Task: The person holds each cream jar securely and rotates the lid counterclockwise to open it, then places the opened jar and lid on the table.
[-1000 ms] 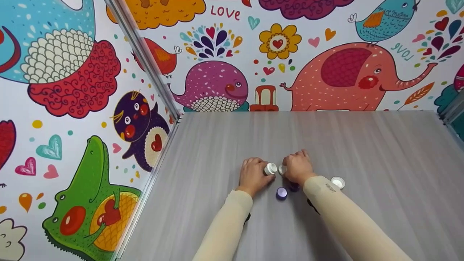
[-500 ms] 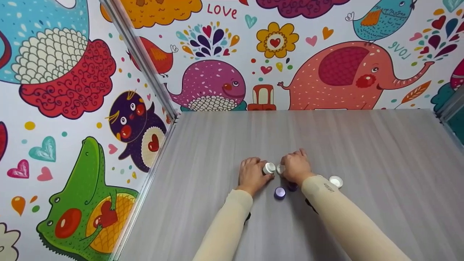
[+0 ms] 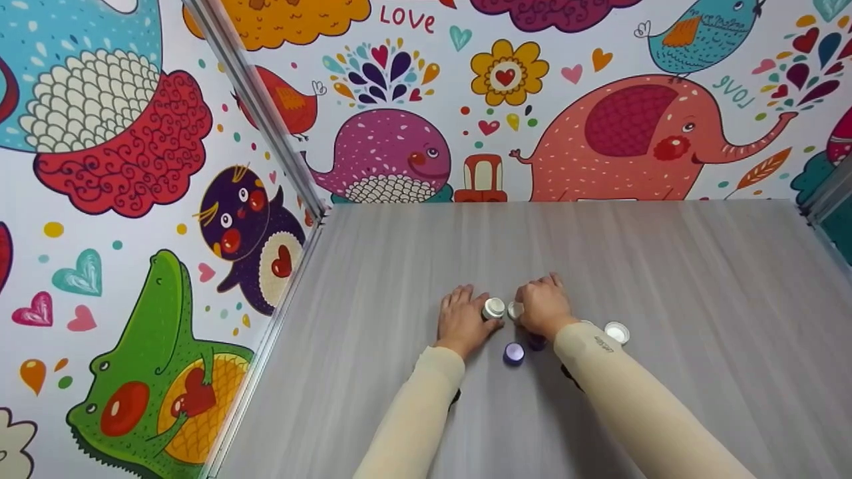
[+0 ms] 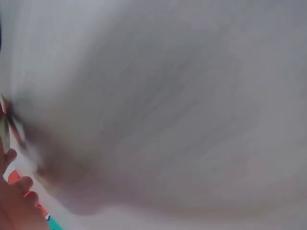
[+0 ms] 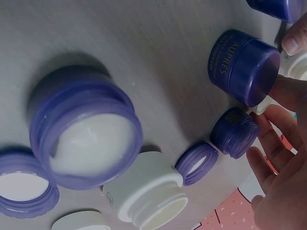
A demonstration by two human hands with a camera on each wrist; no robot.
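Observation:
My left hand (image 3: pixel 464 323) holds a small white jar (image 3: pixel 493 308) between thumb and fingers, its round top facing up. Just right of it, my right hand (image 3: pixel 546 309) has curled fingers around a round white piece, apparently a lid (image 3: pixel 514 310), mostly hidden by the hand. In the right wrist view, the left thumb lies on the white jar (image 5: pixel 297 64) at the right edge, and the right hand's fingers (image 5: pixel 283 155) come close to a small open purple jar (image 5: pixel 235 132). A lidded purple jar (image 5: pixel 243 67) marked AUPRES stands near both hands.
Below the right wrist stand an open purple jar of white cream (image 5: pixel 93 143), an open white jar (image 5: pixel 148 187), purple lids (image 5: pixel 196 164) and a white lid (image 5: pixel 81 221). Another purple jar (image 5: pixel 278 7) is at top right. Printed walls (image 3: pixel 399 153) border the grey table (image 3: pixel 373 253).
The white jar in my left hand has tipped from leaning right to nearly upright. The right hand keeps its hold beside it. The head view has shifted slightly.

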